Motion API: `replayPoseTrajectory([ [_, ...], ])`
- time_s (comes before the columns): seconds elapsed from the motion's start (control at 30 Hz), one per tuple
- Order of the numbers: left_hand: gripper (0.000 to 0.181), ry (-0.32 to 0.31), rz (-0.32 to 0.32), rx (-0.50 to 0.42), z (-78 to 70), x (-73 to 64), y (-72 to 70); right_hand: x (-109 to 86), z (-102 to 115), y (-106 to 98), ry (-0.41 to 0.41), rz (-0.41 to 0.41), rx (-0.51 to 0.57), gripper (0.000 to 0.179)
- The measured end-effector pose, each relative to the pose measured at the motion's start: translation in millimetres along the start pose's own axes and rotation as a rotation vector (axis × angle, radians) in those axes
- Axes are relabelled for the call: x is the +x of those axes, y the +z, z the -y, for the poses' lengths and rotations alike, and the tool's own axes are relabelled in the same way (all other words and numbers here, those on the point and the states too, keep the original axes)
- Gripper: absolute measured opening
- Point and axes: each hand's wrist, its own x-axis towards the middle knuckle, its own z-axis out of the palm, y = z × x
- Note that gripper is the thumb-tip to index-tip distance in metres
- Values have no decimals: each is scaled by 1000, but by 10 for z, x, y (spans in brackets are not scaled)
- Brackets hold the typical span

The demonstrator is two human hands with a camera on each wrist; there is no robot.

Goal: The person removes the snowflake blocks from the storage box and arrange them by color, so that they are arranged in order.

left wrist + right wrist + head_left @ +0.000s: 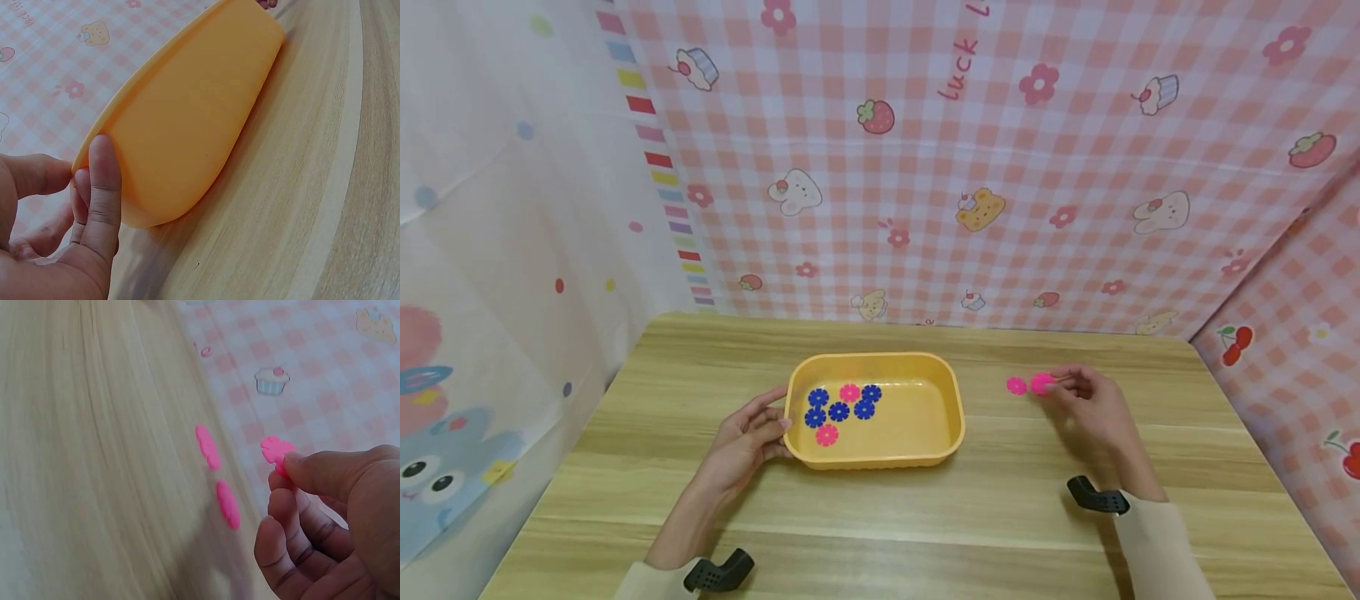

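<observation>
My left hand (pixel 747 442) grips the left end of a yellow plastic tray (pixel 880 461), its thumb and fingers pinching the rim. In the left wrist view, the tray's outer wall (pixel 187 112) fills the middle, with my left hand (pixel 75 231) at its near end. Inside lie several blue snowflake discs (pixel 838 411) and two pink ones (pixel 827 435). Right of the tray, my right hand (pixel 1093 408) pinches a pink snowflake disc (pixel 275 449) between thumb and index finger, raised over the table. Two more pink snowflake discs (pixel 207 447) lie flat below it.
The wood-grain table (pixel 850 533) meets a pink checked cloth (pixel 925 208) at its back edge. A white printed cloth (pixel 512 250) hangs on the left, and another checked cloth (pixel 1292 333) on the right. Black wrist mounts (pixel 1097 496) sit at both sleeves.
</observation>
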Motion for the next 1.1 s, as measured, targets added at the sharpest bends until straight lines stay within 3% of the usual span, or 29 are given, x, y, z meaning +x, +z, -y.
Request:
replayPoseTrajectory([
  [0.3,62,0,3,-3,17,-11,-13,-4,-140,-83,109,-48,-30,33],
  [0.77,62,-4,-14,0,17,-23,-25,108,-273,-64,69,-142,-265,24],
  [1.1,60,-5,-4,9,16,10,-25,95,-274,-82,95,-165,-239,24],
])
